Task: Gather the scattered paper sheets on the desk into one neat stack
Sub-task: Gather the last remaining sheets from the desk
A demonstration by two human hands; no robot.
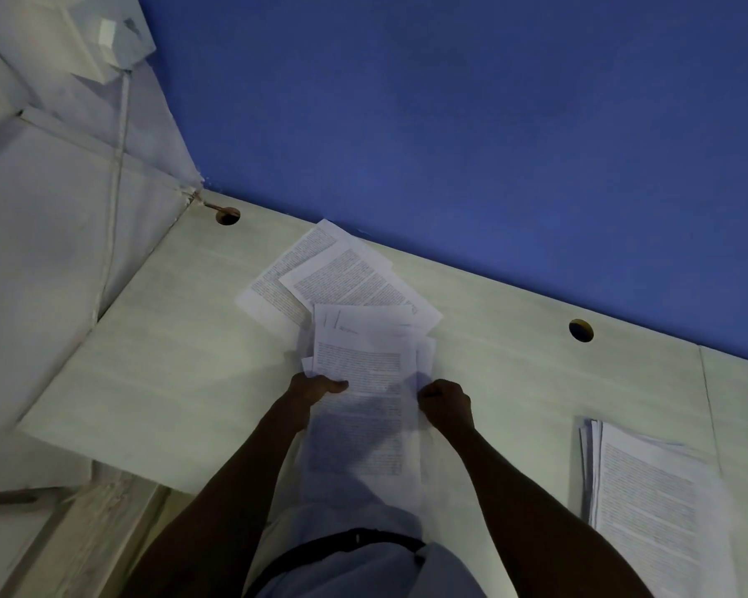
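A loose bundle of printed paper sheets [363, 364] lies in the middle of the pale desk [156, 360], with edges fanned unevenly. My left hand [316, 388] grips its left edge, thumb on top. My right hand [443, 403] pinches its right edge with curled fingers. Two more printed sheets [320, 274] lie overlapped and skewed behind the bundle, near the blue wall. A separate stack of printed sheets [648, 489] rests at the desk's front right.
A blue wall [450, 123] runs along the back of the desk. Two round cable holes [227, 216] [581, 330] pierce the desktop. A white partition [61, 209] bounds the left side, with a white box mounted high on it.
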